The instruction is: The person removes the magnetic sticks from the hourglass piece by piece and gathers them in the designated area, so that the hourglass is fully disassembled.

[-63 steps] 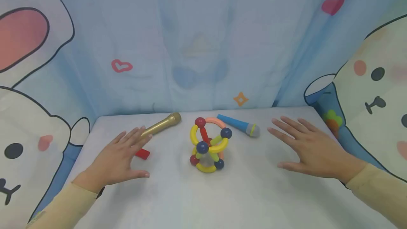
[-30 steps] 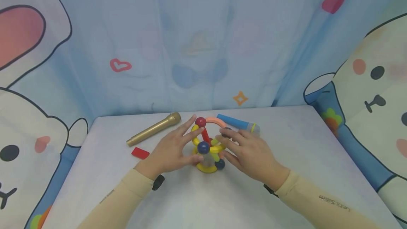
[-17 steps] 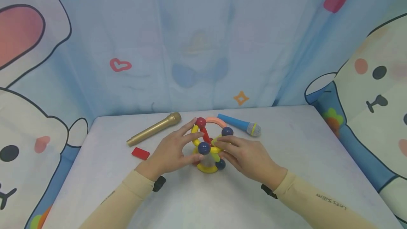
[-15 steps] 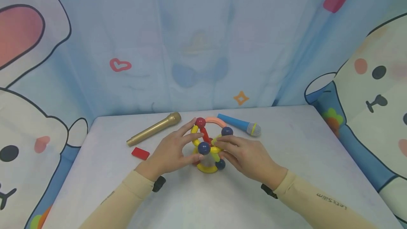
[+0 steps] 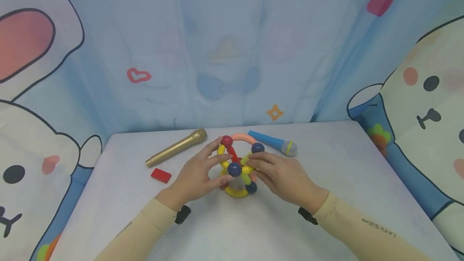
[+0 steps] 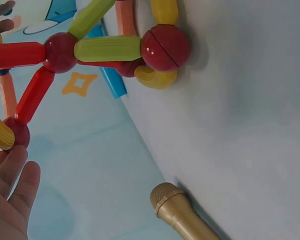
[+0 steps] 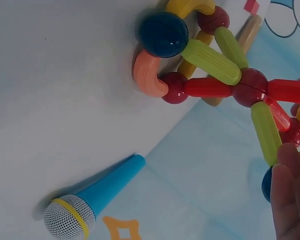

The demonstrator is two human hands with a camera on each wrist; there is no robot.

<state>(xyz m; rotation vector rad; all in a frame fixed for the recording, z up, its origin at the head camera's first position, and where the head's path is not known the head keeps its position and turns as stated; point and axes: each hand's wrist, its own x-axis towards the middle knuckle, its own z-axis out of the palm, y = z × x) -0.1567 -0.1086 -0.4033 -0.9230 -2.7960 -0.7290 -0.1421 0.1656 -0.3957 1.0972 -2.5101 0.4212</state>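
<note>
A magnetic ball-and-stick toy [image 5: 234, 169] stands mid-table, an upper ring over a lower one. Yellow, red, green and peach rods join its red and blue balls. My left hand [image 5: 192, 176] grips the upper ring from the left, a fingertip at the red ball [image 5: 226, 141] and the thumb by the front blue ball. From the right, my right hand [image 5: 290, 176] pinches a yellow curved rod [image 5: 247, 170] of that ring. In the left wrist view, green and red rods meet at a central red ball [image 6: 60, 52]. The right wrist view shows right-hand fingers [image 7: 290, 195] beside a green rod.
Behind the left hand lies a gold toy microphone [image 5: 177, 147], with a red block [image 5: 161, 175] nearer. A blue toy microphone [image 5: 273, 141] lies behind the toy, to its right. A cartoon-printed cloth [image 5: 224, 51] hangs along the table's back edge.
Both hands have come in from the sides and taken hold of the toy. Over the last half second its upper ring has turned slightly, the front blue ball shifting right, the red ball left.
</note>
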